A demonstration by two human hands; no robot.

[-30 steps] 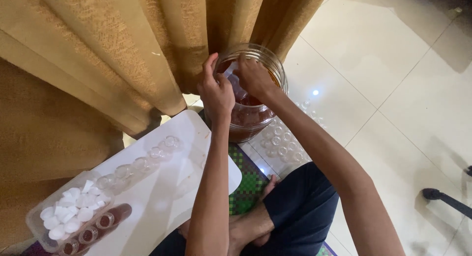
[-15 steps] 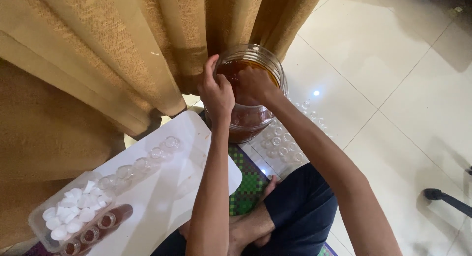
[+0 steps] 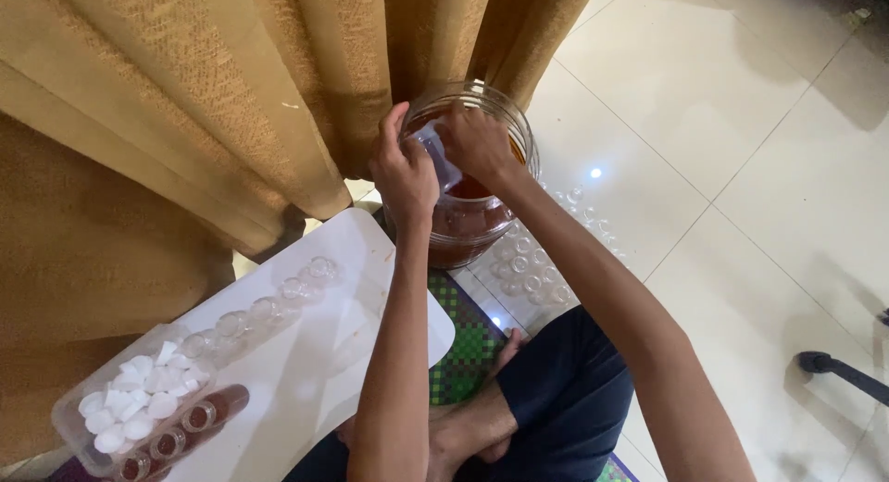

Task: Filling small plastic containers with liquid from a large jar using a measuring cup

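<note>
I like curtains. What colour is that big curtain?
Golden tan curtain, seen in the head view.

Small clear vial [image 3: 437, 158] tilted over open glass jar [image 3: 482, 213] of reddish-brown liquid

Bare arms, no sleeves in view; dark navy trousers [image 3: 565, 389]; feet bare.

Both hands, left [image 3: 406, 172] and right [image 3: 477, 144], grip a small clear bottle [image 3: 437, 158] over a glass jar [image 3: 472, 213] of red-brown liquid beside a tan curtain [image 3: 231, 102].
</note>
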